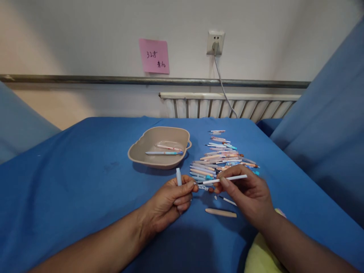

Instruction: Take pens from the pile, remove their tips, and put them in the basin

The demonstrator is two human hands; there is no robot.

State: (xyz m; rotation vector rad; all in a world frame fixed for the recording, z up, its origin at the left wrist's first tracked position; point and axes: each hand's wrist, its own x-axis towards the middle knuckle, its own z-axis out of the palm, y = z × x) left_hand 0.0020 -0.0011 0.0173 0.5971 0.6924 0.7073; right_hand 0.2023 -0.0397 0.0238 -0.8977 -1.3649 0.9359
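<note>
Bare hands work near each other: the left hand (pixel 173 197) is curled around a smooth light-blue barrel (pixel 178 177) that stands up out of the grip, while the right hand (pixel 247 195) pinches a slim white refill (pixel 224 179), straight and plastic-looking, between thumb and fingers. The refill's thin dark end points at the left fingertips; whether it touches them is too small to tell.

Nearest, at the lower right, lies a yellow-green item (pixel 263 254) with a soft, plush look, partly hidden under the right forearm. Between the forearms a tapered peach barrel (pixel 221 213) rests on the worktop (pixel 85 201), which is draped in matt blue cloth with faint creases. Just beyond it lies a second white refill (pixel 229 201), dark-tipped and partly covered by the right hand, beside a tiny pale cone (pixel 215 197).

Behind the hands spreads a loose pile of pens (pixel 204 168), pastel barrels mixed with white refills. To its left sits a beige basin (pixel 136 151), glossy inside, wavy-rimmed, with a small loop at its right side; 2 pens (pixel 163 153) lie in it.

Farther back are a ribbed white radiator (pixel 204 96), a grey rail (pixel 113 79), blue curtains (pixel 327 98) at both sides, a pink paper note (pixel 154 57) with handwriting, and a socket (pixel 215 38) with a grey cord (pixel 223 87) on the plain pale wall (pixel 113 30).
</note>
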